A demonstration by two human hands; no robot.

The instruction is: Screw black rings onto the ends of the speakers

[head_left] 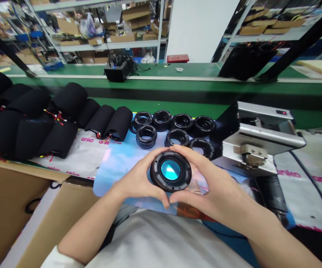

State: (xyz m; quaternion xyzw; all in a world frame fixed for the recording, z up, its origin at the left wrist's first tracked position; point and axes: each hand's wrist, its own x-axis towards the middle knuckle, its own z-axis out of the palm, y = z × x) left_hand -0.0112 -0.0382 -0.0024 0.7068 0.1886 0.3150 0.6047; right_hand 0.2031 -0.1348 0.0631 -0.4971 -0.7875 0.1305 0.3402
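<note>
Both my hands hold one round black speaker part [170, 172] with a shiny blue centre, just above the blue mat [116, 163]. My left hand [137, 180] wraps its left side, fingers curled around the rim. My right hand [208, 186] cups the right side, and the thumbs meet under the part. Behind it, several black plastic rings [174, 126] lie in two rows on the mat.
Several black fabric-covered cylinders [51, 119] with red wires lie at the left. An open cardboard box [7, 201] stands at the lower left. A grey metal fixture [258, 141] sits to the right, with a green conveyor belt [177, 87] and shelving behind.
</note>
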